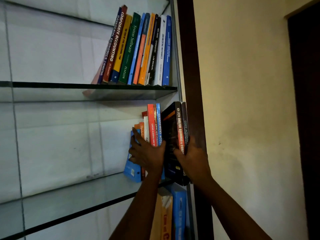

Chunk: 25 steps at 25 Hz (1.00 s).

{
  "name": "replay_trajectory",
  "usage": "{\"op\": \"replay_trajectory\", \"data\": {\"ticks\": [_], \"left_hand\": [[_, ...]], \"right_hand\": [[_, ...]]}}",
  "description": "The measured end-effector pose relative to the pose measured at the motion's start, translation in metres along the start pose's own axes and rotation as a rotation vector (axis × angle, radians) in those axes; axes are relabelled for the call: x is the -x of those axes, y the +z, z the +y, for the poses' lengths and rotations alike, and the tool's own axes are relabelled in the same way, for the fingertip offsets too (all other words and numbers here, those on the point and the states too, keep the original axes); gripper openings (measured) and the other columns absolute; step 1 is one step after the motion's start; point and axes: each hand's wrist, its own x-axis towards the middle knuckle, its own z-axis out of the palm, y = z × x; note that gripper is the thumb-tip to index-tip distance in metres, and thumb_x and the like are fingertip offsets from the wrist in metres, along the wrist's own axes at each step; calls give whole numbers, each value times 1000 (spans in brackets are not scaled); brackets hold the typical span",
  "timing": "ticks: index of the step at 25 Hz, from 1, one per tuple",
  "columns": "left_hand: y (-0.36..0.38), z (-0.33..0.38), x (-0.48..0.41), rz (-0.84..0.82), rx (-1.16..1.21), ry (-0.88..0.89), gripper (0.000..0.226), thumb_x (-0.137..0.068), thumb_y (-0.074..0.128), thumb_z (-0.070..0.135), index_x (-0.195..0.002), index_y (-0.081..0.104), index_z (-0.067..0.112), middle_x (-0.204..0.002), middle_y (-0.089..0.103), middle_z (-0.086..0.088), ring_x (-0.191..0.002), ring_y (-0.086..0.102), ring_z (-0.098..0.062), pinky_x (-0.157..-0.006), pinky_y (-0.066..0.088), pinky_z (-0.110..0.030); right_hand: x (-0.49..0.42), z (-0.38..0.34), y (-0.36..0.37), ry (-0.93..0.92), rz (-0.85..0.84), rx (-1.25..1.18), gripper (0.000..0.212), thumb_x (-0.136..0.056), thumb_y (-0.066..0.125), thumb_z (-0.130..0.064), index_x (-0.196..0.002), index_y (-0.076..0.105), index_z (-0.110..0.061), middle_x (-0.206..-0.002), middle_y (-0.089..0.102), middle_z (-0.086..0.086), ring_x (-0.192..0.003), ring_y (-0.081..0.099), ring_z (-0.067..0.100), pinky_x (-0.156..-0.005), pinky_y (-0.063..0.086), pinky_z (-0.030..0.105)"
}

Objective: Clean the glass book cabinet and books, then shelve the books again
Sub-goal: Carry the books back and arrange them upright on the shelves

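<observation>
dim, soft picture; shelves bend at the wide-angle edges, arms in shadow.

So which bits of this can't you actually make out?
All in the head view:
- Red and blue spines on the middle shelf: title ends hidden by the left hand.
- Dark books: lower spines covered by the right hand gripping them.
- Bottom-shelf books: cut off by the lower edge, partly behind an arm.
- Top-shelf blue spine: lettering too blurred.
</observation>
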Motion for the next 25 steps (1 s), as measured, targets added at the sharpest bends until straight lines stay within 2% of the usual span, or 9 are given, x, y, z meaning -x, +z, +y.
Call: {"op": "replay_trajectory", "data": {"ticks": [4,6,8,11,15,18,20,22,25], "left_hand": [[1,4,-1,-97,-50,5,116,-70,73,54,-150,-4,22,-154,15,-13,-137,20,-37,-107,18,-58],[-6,-1,-7,-197,-9,64,122,-67,74,58,-150,-7,22,-155,11,-13,-140,16,-36,-109,18,-60],[-16,-14,-16,-321,110,163,125,-59,71,66,-150,-3,23,-154,17,-11,-140,20,-32,-112,21,-56],[-21,-45,-23,-404,254,244,114,-57,64,78,-147,18,25,-145,38,-7,-132,40,-24,-105,36,-55],[1,-68,-30,-474,231,287,114,-61,59,81,-148,9,28,-151,28,-10,-137,33,-29,-105,33,-60],[10,-63,-40,-499,158,301,125,-55,51,89,-150,6,21,-151,28,-15,-137,30,-33,-108,29,-59],[1,-58,-45,-541,144,280,116,-62,54,83,-149,13,19,-146,36,-17,-131,39,-33,-104,36,-58],[-13,-54,-42,-570,194,266,91,-76,61,64,-146,23,21,-137,47,-13,-120,53,-27,-97,45,-54],[-15,-66,-43,-534,207,206,94,-74,70,53,-147,20,20,-131,53,-12,-114,57,-27,-91,48,-57]], "right_hand": [[15,1,-18,3,-6,81,64,-90,58,-30,-142,24,-14,-129,55,8,-100,61,16,-57,38,1],[22,-2,-25,-10,1,55,62,-90,58,-29,-141,27,-14,-128,55,8,-98,59,13,-58,37,-1],[27,-4,-32,-24,3,48,61,-90,58,-31,-140,27,-16,-126,57,6,-92,56,8,-66,40,7],[31,-6,-48,-27,-23,45,59,-90,58,-33,-139,30,-18,-124,59,6,-95,60,13,-73,46,18],[42,-7,-75,-40,-23,39,55,-89,59,-33,-136,35,-19,-117,62,5,-90,62,14,-74,50,21],[55,-10,-95,-32,-3,-37,53,-88,60,-30,-135,37,-23,-109,63,-1,-83,59,9,-70,48,16],[64,-13,-106,-18,-1,-105,51,-87,61,-30,-133,40,-25,-103,60,-7,-80,59,4,-67,47,11],[74,-14,-112,-7,-8,-173,45,-86,61,-28,-128,42,-29,-99,60,-12,-81,60,0,-63,47,8],[83,-18,-109,15,-29,-266,39,-87,62,-25,-120,43,-34,-95,60,-18,-84,61,-1,-63,49,8]]}}
